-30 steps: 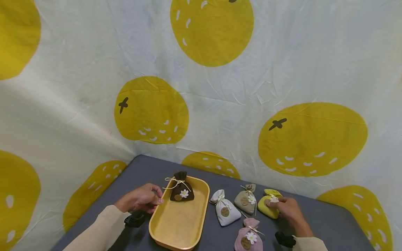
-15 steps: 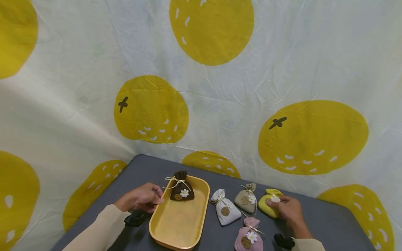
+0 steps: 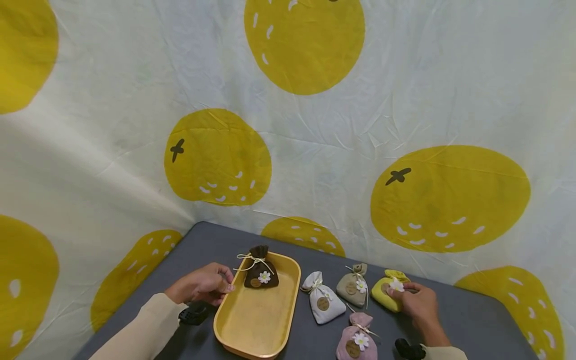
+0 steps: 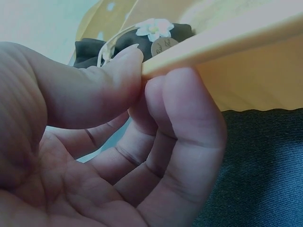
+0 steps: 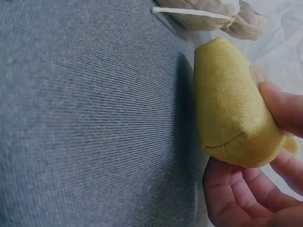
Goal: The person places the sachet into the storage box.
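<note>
1. At the left, the left hand (image 3: 202, 284) has its grip closed in a pinch on the tray's side rim, thumb above and fingers curled beneath.
2. Next comes the yellow-gold tray (image 3: 254, 322), on the desk (image 3: 477, 325). One of the five pouches is inside it and four are outside, so by placement the work looks to be at an early stage.
3. In the tray's far end is the brown pouch (image 3: 257, 274), the one thing it holds; the tied neck leans over the far rim, and the bow reaches past the left side. The rest of the tray's floor is bare.
4. Just right of the tray, the white pouch (image 3: 326, 312) lies on the desk, left where it is.
5. Beyond it, the beige pouch (image 3: 348, 287) also waits outside, with the pink pouch (image 3: 345, 336) nearer the person, partly cut off by the view's edge.
6. Farthest right of the pouches is the yellow pouch (image 3: 381, 299), outside the tray; whether it touches the desk, I cannot tell.
7. The right hand (image 3: 420, 302) has its grip closed around that pouch, thumb on the tagged face and fingers behind.
</note>
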A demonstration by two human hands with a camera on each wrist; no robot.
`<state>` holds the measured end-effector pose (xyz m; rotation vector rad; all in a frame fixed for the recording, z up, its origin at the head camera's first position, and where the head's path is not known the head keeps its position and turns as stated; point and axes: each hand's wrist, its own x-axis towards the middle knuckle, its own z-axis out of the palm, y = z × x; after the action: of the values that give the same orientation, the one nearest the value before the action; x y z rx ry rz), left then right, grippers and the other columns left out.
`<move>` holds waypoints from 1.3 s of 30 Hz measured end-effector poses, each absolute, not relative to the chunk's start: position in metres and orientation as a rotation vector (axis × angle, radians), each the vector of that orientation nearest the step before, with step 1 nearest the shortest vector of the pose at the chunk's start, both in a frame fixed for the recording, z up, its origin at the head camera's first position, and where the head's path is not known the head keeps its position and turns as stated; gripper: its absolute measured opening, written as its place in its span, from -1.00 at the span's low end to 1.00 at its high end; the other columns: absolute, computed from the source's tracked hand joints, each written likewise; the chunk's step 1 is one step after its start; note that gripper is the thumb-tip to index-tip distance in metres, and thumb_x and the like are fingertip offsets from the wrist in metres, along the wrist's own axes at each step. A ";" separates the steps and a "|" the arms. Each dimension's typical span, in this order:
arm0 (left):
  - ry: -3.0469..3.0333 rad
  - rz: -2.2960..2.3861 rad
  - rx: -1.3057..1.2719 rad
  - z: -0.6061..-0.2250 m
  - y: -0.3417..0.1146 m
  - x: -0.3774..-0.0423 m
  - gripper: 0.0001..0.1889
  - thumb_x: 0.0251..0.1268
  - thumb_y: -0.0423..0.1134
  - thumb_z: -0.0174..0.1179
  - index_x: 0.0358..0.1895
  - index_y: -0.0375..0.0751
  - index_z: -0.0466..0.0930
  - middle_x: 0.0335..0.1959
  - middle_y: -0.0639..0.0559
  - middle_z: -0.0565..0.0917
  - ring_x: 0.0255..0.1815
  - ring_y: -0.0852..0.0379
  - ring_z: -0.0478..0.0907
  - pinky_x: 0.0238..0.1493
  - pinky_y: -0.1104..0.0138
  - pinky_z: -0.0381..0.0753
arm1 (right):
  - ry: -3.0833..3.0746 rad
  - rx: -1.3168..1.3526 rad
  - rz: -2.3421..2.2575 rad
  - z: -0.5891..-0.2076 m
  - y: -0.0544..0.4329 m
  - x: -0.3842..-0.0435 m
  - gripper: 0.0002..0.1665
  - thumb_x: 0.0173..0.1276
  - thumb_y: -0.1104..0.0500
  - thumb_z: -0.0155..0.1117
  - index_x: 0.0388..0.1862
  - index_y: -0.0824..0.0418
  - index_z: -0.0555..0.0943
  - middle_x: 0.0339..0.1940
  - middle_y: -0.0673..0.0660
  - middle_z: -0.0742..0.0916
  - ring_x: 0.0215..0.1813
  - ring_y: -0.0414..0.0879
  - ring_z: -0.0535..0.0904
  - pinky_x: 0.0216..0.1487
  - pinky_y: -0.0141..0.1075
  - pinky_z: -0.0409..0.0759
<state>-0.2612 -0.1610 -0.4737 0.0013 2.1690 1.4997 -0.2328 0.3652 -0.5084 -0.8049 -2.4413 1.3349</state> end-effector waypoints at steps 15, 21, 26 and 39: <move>2.161 1.499 0.016 -0.470 -0.161 -0.262 -0.91 0.37 -0.48 0.24 -0.17 -0.33 0.53 -0.49 -0.10 0.60 -0.56 0.11 0.49 -0.53 0.35 0.58 | -2.456 -0.748 1.305 -0.484 0.361 -0.232 -0.24 0.20 0.11 0.58 0.24 0.54 0.54 0.15 0.53 0.63 -0.06 0.19 0.61 -0.39 -0.32 0.56; 2.169 1.492 0.010 -0.471 -0.161 -0.261 -0.91 0.38 -0.47 0.24 -0.15 -0.34 0.53 -0.47 -0.12 0.61 -0.55 0.10 0.50 -0.52 0.34 0.59 | -2.451 -0.720 1.282 -0.475 0.354 -0.232 -0.22 0.18 0.10 0.61 0.24 0.53 0.55 0.14 0.51 0.63 -0.01 0.21 0.56 -0.38 -0.36 0.53; 2.158 1.498 0.025 -0.471 -0.161 -0.260 -0.89 0.37 -0.47 0.25 -0.15 -0.34 0.52 -0.47 -0.10 0.61 -0.54 0.10 0.50 -0.52 0.34 0.60 | -2.429 -0.691 1.278 -0.465 0.344 -0.229 -0.28 0.16 0.13 0.63 0.19 0.50 0.58 0.04 0.44 0.65 -0.05 0.17 0.55 -0.39 -0.35 0.52; 2.162 1.500 0.017 -0.472 -0.160 -0.260 -0.90 0.38 -0.48 0.24 -0.13 -0.35 0.53 -0.51 -0.08 0.59 -0.56 0.11 0.49 -0.53 0.35 0.60 | -2.465 -0.506 1.329 -0.439 0.316 -0.225 -0.35 0.15 0.15 0.63 0.13 0.48 0.63 0.00 0.44 0.71 -0.11 0.06 0.62 -0.38 -0.40 0.59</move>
<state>-0.2595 -0.1600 -0.4719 0.0165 2.1622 1.5001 -0.2250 0.3165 -0.4390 -0.5063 -2.4647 1.3285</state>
